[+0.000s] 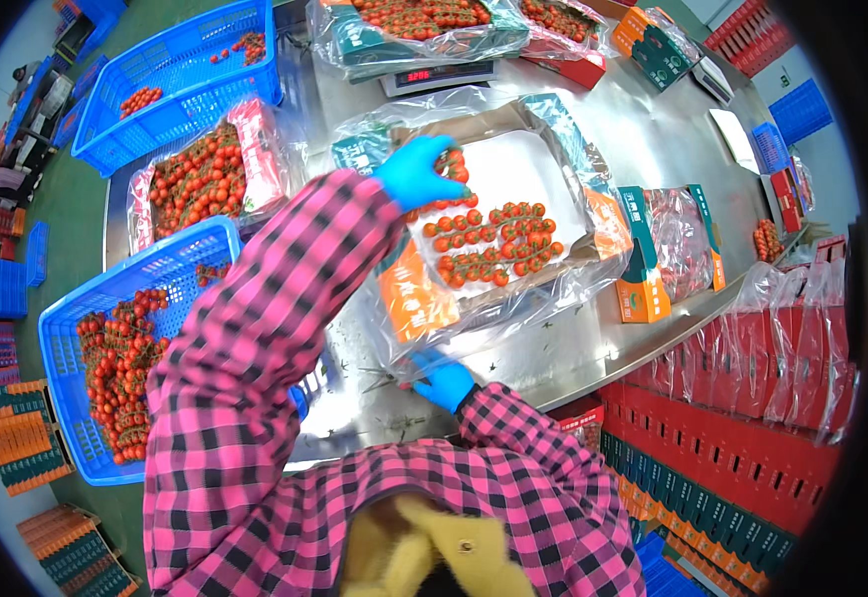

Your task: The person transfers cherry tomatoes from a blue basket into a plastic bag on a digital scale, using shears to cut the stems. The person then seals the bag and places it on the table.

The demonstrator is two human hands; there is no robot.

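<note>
My left hand (417,176), in a blue glove, grips a truss of cherry tomatoes (457,166) over the left side of an open carton (553,134). White paper (512,164) lines this carton, and several trusses of cherry tomatoes (493,242) lie in rows on its near part. Clear plastic film (501,317) spreads out around the carton walls. My right hand (445,380), gloved too, is at the near edge of the film, fingers and thumb apart. Beside its fingertips lies a thin metal tool, perhaps scissors (383,379); whether the hand holds it is unclear.
Blue plastic crates (139,257) with tomato trusses stand at left, near a filled carton (255,153). Another filled carton (411,56) sits on a digital scale (440,77). A film-wrapped carton (639,257) stands right on the steel table (583,351). Red cartons (717,425) are stacked below.
</note>
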